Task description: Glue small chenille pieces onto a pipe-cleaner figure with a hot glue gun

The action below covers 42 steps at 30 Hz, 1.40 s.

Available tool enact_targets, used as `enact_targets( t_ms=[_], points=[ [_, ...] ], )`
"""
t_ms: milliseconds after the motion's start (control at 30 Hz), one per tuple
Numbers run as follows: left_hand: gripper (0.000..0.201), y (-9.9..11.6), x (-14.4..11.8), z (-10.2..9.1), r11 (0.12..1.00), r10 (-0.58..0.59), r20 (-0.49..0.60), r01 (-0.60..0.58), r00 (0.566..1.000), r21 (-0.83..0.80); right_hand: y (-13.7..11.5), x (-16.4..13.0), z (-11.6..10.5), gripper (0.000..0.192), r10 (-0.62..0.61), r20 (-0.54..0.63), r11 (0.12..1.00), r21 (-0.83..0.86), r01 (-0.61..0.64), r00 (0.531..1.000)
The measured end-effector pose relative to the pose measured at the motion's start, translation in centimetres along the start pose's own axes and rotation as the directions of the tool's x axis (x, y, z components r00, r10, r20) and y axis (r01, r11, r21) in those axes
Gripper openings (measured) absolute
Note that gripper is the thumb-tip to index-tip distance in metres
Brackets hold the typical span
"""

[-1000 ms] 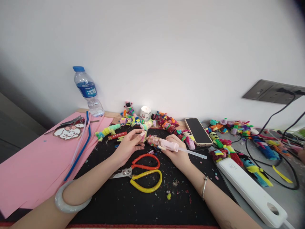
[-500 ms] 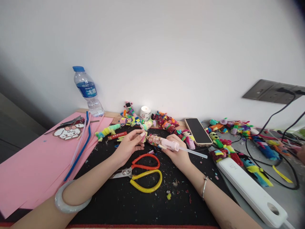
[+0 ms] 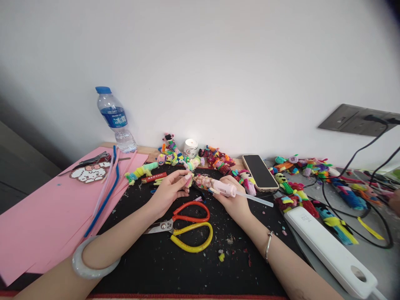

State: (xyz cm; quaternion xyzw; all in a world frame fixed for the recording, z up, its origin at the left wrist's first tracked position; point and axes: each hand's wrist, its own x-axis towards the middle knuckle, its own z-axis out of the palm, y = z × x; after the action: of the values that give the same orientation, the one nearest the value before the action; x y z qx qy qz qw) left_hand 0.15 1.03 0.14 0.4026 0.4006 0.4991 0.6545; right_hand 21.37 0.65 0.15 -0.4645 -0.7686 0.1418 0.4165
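Glue gun (image 3: pixel 227 190), smooth pink plastic with a rounded back end, is beyond the scissors (image 3: pixel 192 227) and slightly to their right, with the right hand (image 3: pixel 235 204) clamped around it. Biggest of all around is the black cloth mat (image 3: pixel 187 275) under the scissors, red-edged and sprinkled with crumbs. Left of the scissors spread flat pink paper sheets (image 3: pixel 46 221); well to their right slants a long white plastic bar (image 3: pixel 331 250) with rounded ends. The clear, waisted bottle (image 3: pixel 114 118) stands far beyond the scissors on the left. The scissors themselves have metal blades and looped handles, one red, one yellow. Beyond them, to the right, lies a flat, glassy phone (image 3: pixel 261 172); further right, soft fuzzy dolls (image 3: pixel 333 218) are heaped. A slim, cloudy glue stick (image 3: pixel 256 199) pokes from the gun's back, right of the scissors. Smallest, just beyond the scissors, is a fuzzy pink-and-yellow piece (image 3: pixel 189 181), pinched between the left hand's (image 3: pixel 168 189) fingertips.
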Motion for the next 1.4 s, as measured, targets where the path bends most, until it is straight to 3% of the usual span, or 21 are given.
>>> enact_targets(
  t_ms=[367,567,733,1000,1267,1400],
  points=[
    [0.031,0.12,0.0,0.07,1.0,-0.01,-0.003,0.01,1.0,0.005,0.16,0.01,0.07,0.016,0.018,-0.027,0.999,-0.029,-0.019,0.999],
    [0.034,0.25,0.02,0.1,1.0,0.02,-0.02,-0.021,1.0,-0.02,0.29,0.15,-0.02,0.003,0.021,-0.04,0.971,-0.239,-0.03,0.999],
    [0.036,0.46,0.0,0.1,0.998,0.062,-0.087,-0.065,0.994,-0.024,0.31,-0.22,0.06,0.025,0.004,-0.007,0.903,-0.431,-0.006,1.0],
    [0.032,0.43,0.07,0.06,0.997,0.074,-0.083,-0.076,0.994,-0.014,-0.23,-0.19,-0.31,0.038,0.054,0.097,0.811,-0.585,0.013,0.994],
    [0.028,0.38,-0.21,0.3,1.0,0.016,0.005,-0.016,1.0,0.003,0.01,-0.15,-0.27,0.046,0.131,0.093,0.794,-0.606,-0.049,0.987],
    [0.029,0.28,-0.18,0.3,1.0,-0.003,0.011,0.003,1.0,0.029,-0.04,-0.18,-0.42,0.041,0.046,0.034,0.856,-0.516,-0.022,0.998]
  ],
)
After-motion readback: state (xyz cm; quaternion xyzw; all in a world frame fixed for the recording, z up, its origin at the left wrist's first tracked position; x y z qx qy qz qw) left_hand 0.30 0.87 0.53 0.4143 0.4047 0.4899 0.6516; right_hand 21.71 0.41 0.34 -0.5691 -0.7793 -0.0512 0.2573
